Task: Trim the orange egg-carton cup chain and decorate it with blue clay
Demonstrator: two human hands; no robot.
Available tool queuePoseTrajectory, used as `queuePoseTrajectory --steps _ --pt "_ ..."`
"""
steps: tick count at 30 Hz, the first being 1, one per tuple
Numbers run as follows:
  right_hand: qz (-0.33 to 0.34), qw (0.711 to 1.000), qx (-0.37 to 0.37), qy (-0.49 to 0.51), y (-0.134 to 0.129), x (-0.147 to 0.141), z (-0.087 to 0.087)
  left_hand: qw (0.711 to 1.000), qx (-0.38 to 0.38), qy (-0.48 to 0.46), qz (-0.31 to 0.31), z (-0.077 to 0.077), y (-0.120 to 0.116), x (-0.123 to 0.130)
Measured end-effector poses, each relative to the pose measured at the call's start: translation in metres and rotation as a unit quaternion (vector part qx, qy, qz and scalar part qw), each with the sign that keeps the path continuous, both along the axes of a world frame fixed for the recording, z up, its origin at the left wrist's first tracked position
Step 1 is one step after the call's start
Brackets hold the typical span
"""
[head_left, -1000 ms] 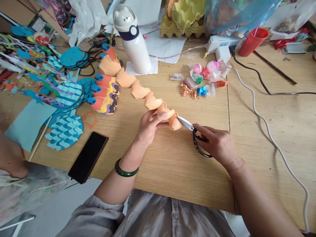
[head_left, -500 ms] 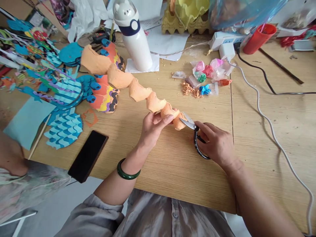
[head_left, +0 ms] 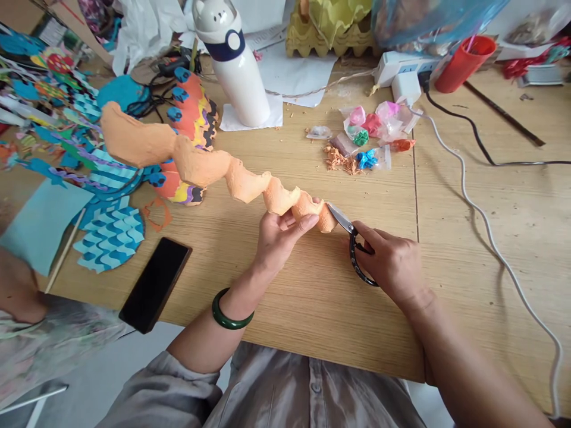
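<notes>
Over the near part of the table (head_left: 285, 309), the left hand (head_left: 279, 241) pinches the orange strip (head_left: 203, 166) near its narrow right end, thumb on the near side and fingers curled behind, closed on it with no wide gap. The strip is a row of joined cups, held up and slanting away to the far left, its large end in front of a painted piece (head_left: 191, 113). The right hand (head_left: 395, 258) is closed around the black handles of the scissors (head_left: 352, 230); their blades are nearly together, the tips at the rim of the last cup.

Left of the hands lies a phone (head_left: 156, 284), with blue scalloped discs (head_left: 111, 235) beyond it. A white bottle (head_left: 243, 80) stands upright on paper behind the strip. Farther right are orange scraps (head_left: 341, 160), wrapped coloured lumps (head_left: 366, 159) and a tilted red cup (head_left: 466, 64). Another person's arm (head_left: 18, 288) shows at the left edge.
</notes>
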State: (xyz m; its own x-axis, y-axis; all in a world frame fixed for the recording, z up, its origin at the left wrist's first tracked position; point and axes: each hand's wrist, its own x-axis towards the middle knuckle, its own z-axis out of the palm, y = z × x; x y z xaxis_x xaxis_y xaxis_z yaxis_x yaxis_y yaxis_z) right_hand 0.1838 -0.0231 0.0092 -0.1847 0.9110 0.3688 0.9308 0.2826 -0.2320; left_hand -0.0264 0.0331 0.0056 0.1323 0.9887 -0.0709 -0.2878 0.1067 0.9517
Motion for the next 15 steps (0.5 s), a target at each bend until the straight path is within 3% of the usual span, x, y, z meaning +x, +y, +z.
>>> queuePoseTrajectory --steps 10,15 --pt "-0.016 1.0 0.001 0.001 0.0033 -0.0019 0.001 1.0 0.004 0.004 -0.018 -0.0007 -0.0037 0.0044" --pt "-0.019 0.999 -0.033 0.002 0.0 -0.0013 0.0007 1.0 -0.018 -0.009 -0.015 -0.0025 -0.0024 0.0035"
